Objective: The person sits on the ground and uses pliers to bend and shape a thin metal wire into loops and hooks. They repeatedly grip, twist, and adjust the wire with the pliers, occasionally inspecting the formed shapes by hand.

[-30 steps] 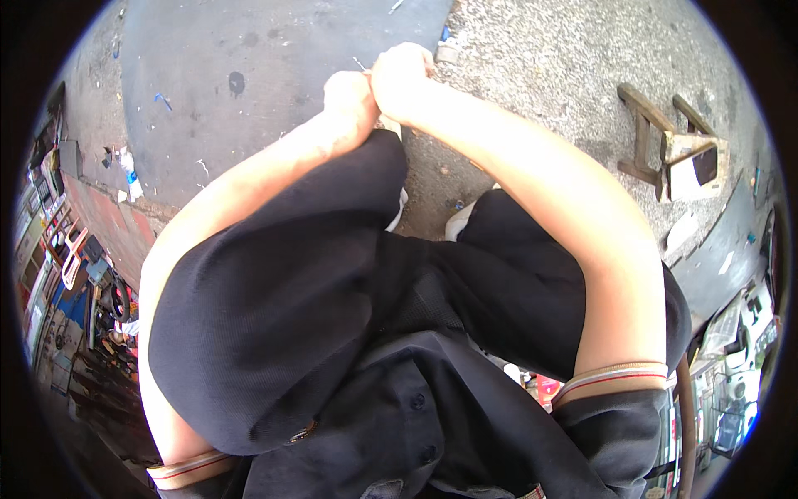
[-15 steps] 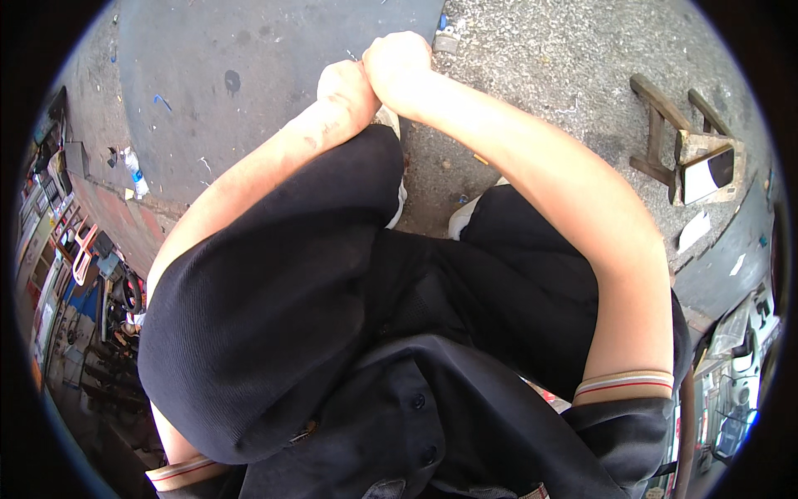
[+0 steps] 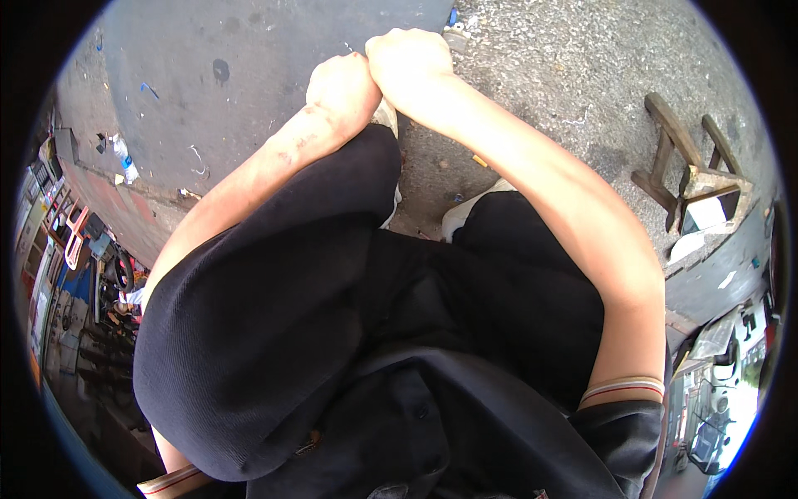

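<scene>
My left hand (image 3: 339, 90) and my right hand (image 3: 411, 63) meet knuckle to knuckle at the top of the head view. Both are curled into fists, and whatever lies inside the fingers is hidden from above. Just below them a pale shoe (image 3: 385, 116) shows at the end of my black-trousered left leg (image 3: 332, 191). My forearms reach round to it from either side, the left one along the outside of the knee. Under my right leg a second pale shoe (image 3: 475, 208) is partly covered by the trouser.
Dark sheeting (image 3: 249, 50) covers the ground ahead on the left, with rough concrete (image 3: 532, 50) to its right. A wooden stool (image 3: 682, 170) bearing a white, flat item (image 3: 705, 214) stands at right. A plastic bottle (image 3: 123, 158) lies far left, near cluttered tools and an orange-pink frame (image 3: 76, 237).
The view has turned slightly, so the stool sits lower and farther right. My right fist has shifted a little rightward; both hands stay closed and touching.
</scene>
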The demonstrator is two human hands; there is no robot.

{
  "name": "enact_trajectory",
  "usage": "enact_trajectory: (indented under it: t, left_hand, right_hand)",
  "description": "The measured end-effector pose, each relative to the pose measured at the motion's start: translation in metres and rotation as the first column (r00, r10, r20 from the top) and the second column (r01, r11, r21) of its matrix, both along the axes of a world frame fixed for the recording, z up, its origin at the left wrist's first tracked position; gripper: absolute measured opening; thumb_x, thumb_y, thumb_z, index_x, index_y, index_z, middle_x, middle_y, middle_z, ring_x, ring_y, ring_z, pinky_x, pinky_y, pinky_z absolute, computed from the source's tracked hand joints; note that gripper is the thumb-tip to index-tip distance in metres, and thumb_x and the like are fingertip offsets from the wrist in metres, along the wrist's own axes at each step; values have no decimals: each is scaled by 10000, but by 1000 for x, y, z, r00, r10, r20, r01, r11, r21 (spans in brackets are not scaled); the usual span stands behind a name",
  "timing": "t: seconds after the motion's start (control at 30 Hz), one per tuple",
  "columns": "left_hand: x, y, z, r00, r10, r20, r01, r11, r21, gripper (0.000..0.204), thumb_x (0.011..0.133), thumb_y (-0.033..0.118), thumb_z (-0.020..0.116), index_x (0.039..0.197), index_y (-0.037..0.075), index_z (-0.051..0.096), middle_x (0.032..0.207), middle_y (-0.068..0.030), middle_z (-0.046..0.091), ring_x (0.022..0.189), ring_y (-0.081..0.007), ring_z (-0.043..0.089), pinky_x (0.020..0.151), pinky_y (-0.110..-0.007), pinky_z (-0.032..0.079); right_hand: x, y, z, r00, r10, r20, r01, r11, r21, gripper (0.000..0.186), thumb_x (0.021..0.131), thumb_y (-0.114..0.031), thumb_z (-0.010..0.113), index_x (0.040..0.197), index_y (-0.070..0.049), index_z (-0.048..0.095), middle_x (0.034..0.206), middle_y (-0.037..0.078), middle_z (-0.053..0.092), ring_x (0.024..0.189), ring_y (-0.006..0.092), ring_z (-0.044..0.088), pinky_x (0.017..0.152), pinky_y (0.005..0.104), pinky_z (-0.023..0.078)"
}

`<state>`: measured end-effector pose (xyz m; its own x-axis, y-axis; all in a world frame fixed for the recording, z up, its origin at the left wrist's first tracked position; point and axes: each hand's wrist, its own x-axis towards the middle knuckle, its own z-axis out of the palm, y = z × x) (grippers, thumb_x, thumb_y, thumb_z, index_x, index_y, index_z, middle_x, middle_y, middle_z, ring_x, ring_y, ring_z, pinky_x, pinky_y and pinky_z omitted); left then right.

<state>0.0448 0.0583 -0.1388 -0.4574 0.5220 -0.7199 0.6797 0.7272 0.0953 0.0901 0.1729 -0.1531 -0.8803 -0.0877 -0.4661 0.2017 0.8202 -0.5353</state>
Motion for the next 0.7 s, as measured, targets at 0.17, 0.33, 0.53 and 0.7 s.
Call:
enact_trajectory:
  t: [0.17, 0.33, 0.53, 0.7]
  left_hand:
    - [-2, 1, 5, 997, -77, -14, 78, 997, 20, 132, 782, 93, 618, 727, 5, 699, 795, -214, 710, 763, -379, 718, 721, -443, 585]
    - [-4, -1, 11, 998, -57, 16, 57, 998, 25, 132, 788, 73, 602, 808, 24, 722, 807, -189, 720, 777, -344, 730, 725, -430, 589]
    - [-4, 3, 8, 999, 29, 32, -30, 999, 39, 137, 792, 96, 622, 821, 4, 720, 814, -206, 712, 811, -384, 713, 766, -451, 576]
    - [-6, -2, 0, 994, 41, 100, -34, 997, -73, 261, 817, 122, 611, 1018, -28, 686, 847, -211, 713, 848, -395, 704, 792, -466, 566]
  right_hand:
    - [-1, 4, 4, 1000, -6, 22, 7, 1000, -21, 185, 884, -136, 592, 910, -42, 750, 900, 180, 746, 872, 311, 750, 766, 407, 601]
    - [-4, 4, 11, 994, -32, 101, 37, 998, -46, 175, 887, -130, 598, 911, -43, 749, 906, 174, 749, 883, 304, 752, 772, 403, 602]
    - [-5, 6, 12, 977, -52, 206, 64, 996, -54, 174, 905, -124, 592, 933, -41, 743, 938, 171, 751, 906, 297, 750, 767, 395, 602]
    - [-1, -14, 6, 975, -82, 205, 74, 996, 48, 292, 915, -161, 603, 1140, 22, 641, 920, 164, 751, 886, 292, 753, 762, 382, 601]
